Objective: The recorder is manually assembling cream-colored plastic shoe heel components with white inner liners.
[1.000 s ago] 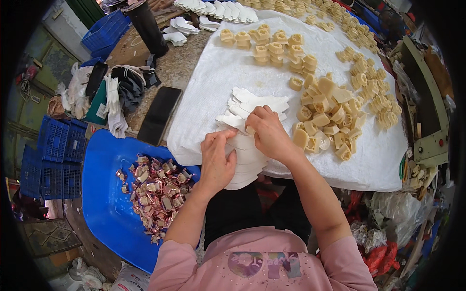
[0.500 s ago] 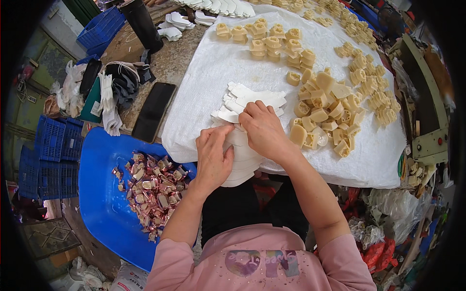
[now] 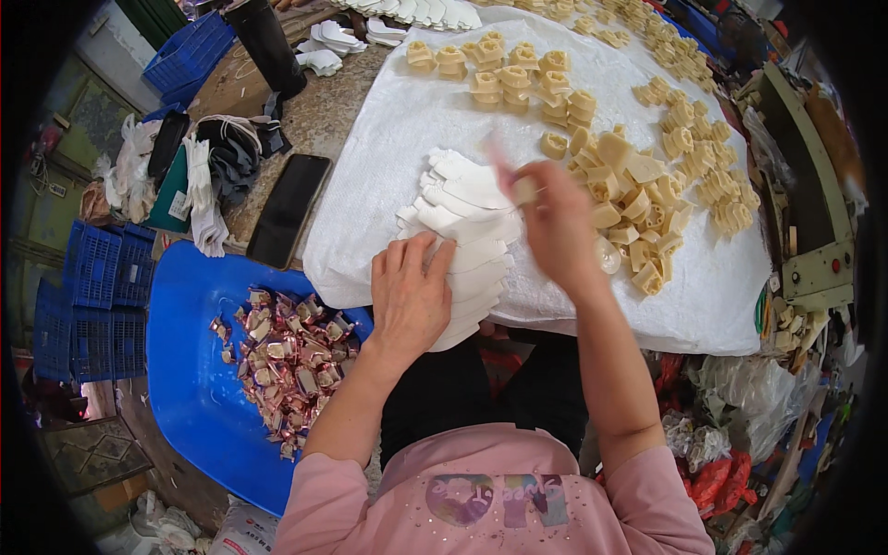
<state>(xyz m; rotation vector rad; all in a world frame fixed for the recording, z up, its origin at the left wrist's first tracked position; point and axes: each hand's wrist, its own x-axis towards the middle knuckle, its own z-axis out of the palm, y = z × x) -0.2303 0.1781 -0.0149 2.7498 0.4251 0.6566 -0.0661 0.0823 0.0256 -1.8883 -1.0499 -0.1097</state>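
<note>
A fanned, overlapping row of white flat moulded pieces (image 3: 476,236) lies along the near edge of the white woven cloth. My left hand (image 3: 412,291) rests on the left side of that row, its fingers stretched out. Just right of the row, my right hand (image 3: 560,222) is raised and smeared by motion. Between its fingers is a small blurred cream-and-pink piece (image 3: 524,191), whose kind I cannot make out. A loose heap of cream hollow moulded pieces (image 3: 638,199) lies beside the right hand.
Stacked cream pieces (image 3: 555,88) stand farther back on the cloth (image 3: 370,222). A black phone (image 3: 289,211) lies at its left edge, near a dark cylinder (image 3: 266,46). Lower left, a blue tub (image 3: 194,398) holds shiny pink-and-cream pieces (image 3: 291,361).
My right hand has left the white pieces and moved right, and a blurred cream-and-pink piece now shows in its fingers. My left hand has flattened onto the row.
</note>
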